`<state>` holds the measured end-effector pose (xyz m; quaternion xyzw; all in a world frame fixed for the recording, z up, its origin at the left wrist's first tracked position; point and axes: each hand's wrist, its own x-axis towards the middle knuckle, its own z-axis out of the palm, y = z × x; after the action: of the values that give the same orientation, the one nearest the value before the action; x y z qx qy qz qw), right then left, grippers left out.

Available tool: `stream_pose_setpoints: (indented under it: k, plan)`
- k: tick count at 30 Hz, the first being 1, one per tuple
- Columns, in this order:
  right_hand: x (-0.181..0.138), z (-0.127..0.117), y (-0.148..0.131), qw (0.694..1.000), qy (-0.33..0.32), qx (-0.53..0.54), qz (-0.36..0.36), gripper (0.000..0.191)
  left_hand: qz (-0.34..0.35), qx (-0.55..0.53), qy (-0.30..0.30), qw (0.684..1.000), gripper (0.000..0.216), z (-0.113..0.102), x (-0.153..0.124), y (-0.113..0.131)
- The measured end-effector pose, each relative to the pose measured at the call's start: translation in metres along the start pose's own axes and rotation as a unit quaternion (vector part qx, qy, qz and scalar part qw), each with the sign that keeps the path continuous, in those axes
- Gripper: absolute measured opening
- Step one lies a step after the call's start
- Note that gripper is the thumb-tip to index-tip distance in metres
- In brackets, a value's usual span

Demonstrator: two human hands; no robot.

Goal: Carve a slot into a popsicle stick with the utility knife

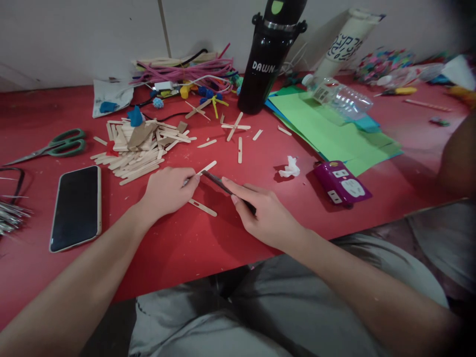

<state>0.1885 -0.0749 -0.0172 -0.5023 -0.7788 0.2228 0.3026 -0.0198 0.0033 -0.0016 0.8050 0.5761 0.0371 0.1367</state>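
My left hand is closed, pinching a wooden craft stick just above the table. My right hand grips a slim black craft knife, its forefinger laid along the top. The knife's tip meets the stick beside my left fingertips. Under my left hand lies another craft stick with a slot in it. Beyond my hands are a notched stick, a cross of sticks and a few broken pieces. A large pile of craft sticks lies behind my left hand.
Left are a phone and green-handled scissors. A black bottle stands at the back by pipe cleaners. Right are green paper sheets, a clear plastic bottle, crumpled tissue and a purple pouch-like item.
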Motion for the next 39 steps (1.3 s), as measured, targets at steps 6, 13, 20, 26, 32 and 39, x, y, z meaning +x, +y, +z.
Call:
stream_pose_setpoints:
  k: [6, 13, 20, 26, 32, 39]
  plan:
    - [-0.0014, -0.0009, 0.0003, 1.0, 0.001, 0.005, 0.0, 0.049, 0.004, 0.0, 0.004, 1.0, 0.036, 0.0001, -0.0004, -0.0006]
    - [-0.0024, 0.0, 0.0013, 0.999, 0.027, 0.019, 0.002, 0.045, 0.002, 0.0, 0.001, 1.0, 0.036, 0.0006, -0.0007, -0.0001]
    - [-0.0019, -0.0009, 0.0038, 0.998, 0.054, 0.011, -0.005, 0.043, 0.006, 0.002, 0.0, 1.0, 0.036, 0.0009, -0.0007, -0.002]
    - [0.0003, -0.0028, 0.0034, 0.999, 0.045, -0.001, 0.0, 0.044, -0.001, 0.0, -0.004, 1.0, 0.036, -0.0002, -0.0009, -0.0013]
    - [0.0009, -0.0028, 0.0037, 0.999, 0.038, 0.003, -0.001, 0.044, -0.01, 0.005, -0.012, 1.0, 0.037, -0.0023, -0.0009, 0.0007]
    - [0.0006, -0.003, 0.0042, 1.0, 0.027, -0.006, 0.006, 0.046, -0.004, 0.007, -0.008, 1.0, 0.038, -0.0012, -0.0008, -0.0004]
